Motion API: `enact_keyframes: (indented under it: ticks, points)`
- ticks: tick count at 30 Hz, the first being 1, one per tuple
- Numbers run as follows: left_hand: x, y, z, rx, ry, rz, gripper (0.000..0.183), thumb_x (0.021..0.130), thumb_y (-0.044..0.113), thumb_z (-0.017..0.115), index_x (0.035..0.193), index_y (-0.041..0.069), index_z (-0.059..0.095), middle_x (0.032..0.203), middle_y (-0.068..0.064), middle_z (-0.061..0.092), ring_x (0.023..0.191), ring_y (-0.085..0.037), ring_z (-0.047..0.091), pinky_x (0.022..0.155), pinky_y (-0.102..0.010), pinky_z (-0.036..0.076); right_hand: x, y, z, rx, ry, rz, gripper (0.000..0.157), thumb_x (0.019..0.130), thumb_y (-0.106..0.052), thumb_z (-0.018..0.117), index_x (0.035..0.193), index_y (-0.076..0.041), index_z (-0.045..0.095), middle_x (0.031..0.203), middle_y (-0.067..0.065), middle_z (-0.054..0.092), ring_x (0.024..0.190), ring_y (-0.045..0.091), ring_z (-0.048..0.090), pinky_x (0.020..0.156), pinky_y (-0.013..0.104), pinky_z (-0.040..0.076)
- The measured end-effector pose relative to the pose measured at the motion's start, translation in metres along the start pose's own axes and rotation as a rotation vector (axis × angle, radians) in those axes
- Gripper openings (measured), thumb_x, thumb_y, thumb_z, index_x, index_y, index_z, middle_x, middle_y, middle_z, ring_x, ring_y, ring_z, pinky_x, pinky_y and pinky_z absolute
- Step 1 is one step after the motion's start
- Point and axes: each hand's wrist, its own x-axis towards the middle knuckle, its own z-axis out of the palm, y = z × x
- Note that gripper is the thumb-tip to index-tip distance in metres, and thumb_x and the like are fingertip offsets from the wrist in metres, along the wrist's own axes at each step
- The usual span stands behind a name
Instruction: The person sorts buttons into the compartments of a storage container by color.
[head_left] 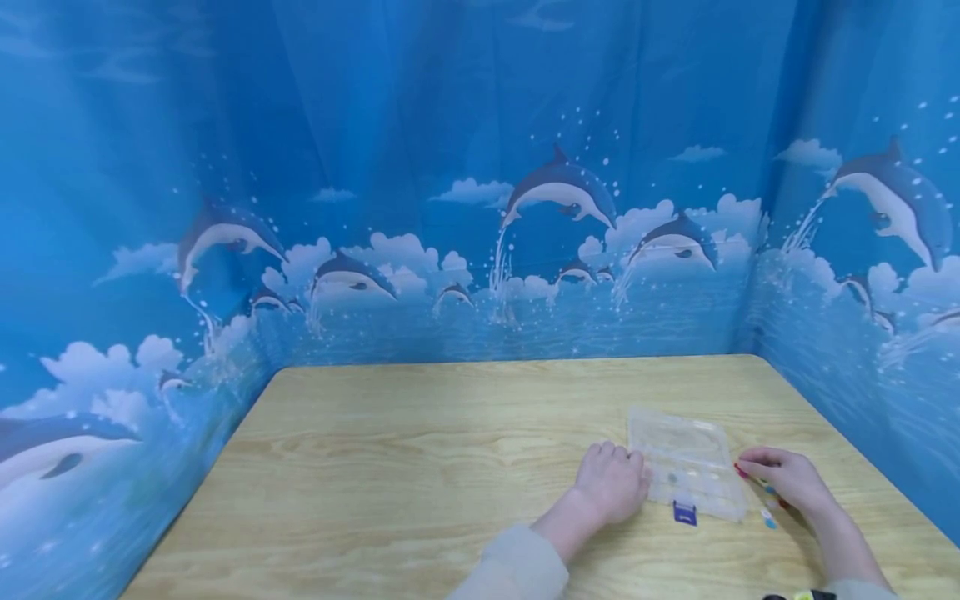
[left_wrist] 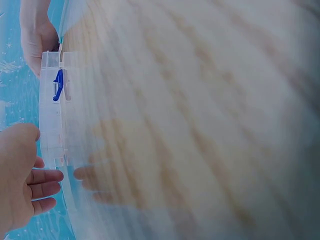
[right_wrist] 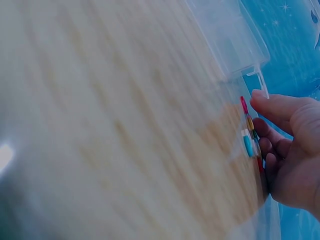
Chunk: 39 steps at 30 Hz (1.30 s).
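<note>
A clear plastic compartment box [head_left: 723, 500] lies with its lid [head_left: 678, 437] folded back; a dark blue latch [head_left: 685, 512] hangs at its near edge. Some small pieces show faintly inside. At the box's left end is my left hand [head_left: 613, 482], its fingers loosely extended against or close by the wall in the left wrist view. To the right of the box, my right hand [head_left: 791, 477] reaches over small coloured pieces [head_left: 769, 518] on the table. A red-pink piece [right_wrist: 243, 104] is at its fingertips; whether they pinch it is unclear. The other fingers curl loosely.
The wooden table [head_left: 420, 467] meets a blue dolphin-print curtain [head_left: 450, 125] at its back and sides. A black and yellow-green object [head_left: 806, 595] is cut off at the bottom edge, beside the right sleeve.
</note>
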Motion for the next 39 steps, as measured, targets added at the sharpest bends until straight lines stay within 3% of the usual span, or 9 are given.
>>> enact_keyframes:
  ticks: [6, 13, 28, 39]
  points:
    - [0.0003, 0.0005, 0.0001, -0.011, -0.008, -0.002, 0.036, 0.098, 0.047, 0.03, 0.113, 0.024, 0.053, 0.099, 0.008, 0.056, 0.091, -0.008, 0.049, 0.085, -0.025, 0.038, 0.0012, -0.0001, 0.0017, -0.032, 0.011, -0.012, 0.055, 0.084, -0.039, 0.064, 0.109, 0.009, 0.059, 0.099, 0.016, 0.062, 0.071, 0.014, 0.047, 0.054, 0.03, 0.039]
    - [0.0005, 0.0006, 0.0002, -0.01, -0.009, 0.007, 0.035, 0.098, 0.046, 0.03, 0.113, 0.024, 0.053, 0.097, 0.008, 0.055, 0.089, -0.008, 0.048, 0.084, -0.025, 0.038, 0.0, -0.0018, 0.0041, -0.059, 0.023, -0.036, 0.042, 0.086, -0.028, 0.063, 0.104, 0.01, 0.059, 0.089, 0.014, 0.061, 0.049, 0.012, 0.042, 0.045, 0.028, 0.038]
    - [-0.001, 0.001, -0.0013, -0.015, -0.012, -0.005, 0.034, 0.098, 0.046, 0.031, 0.112, 0.024, 0.054, 0.095, 0.008, 0.055, 0.088, -0.007, 0.049, 0.084, -0.025, 0.038, 0.0013, -0.0074, 0.0054, -0.084, 0.017, 0.004, 0.033, 0.086, -0.018, 0.06, 0.101, 0.01, 0.058, 0.084, 0.015, 0.058, 0.043, 0.011, 0.041, 0.043, 0.028, 0.039]
    - [-0.0021, 0.0005, -0.0027, -0.044, -0.021, -0.006, 0.034, 0.098, 0.047, 0.032, 0.112, 0.024, 0.054, 0.097, 0.008, 0.055, 0.089, -0.007, 0.049, 0.085, -0.025, 0.038, -0.0035, -0.0077, 0.0049, -0.084, -0.006, -0.029, 0.021, 0.085, -0.016, 0.058, 0.091, 0.005, 0.059, 0.066, 0.0, 0.051, 0.042, 0.01, 0.04, 0.041, 0.028, 0.038]
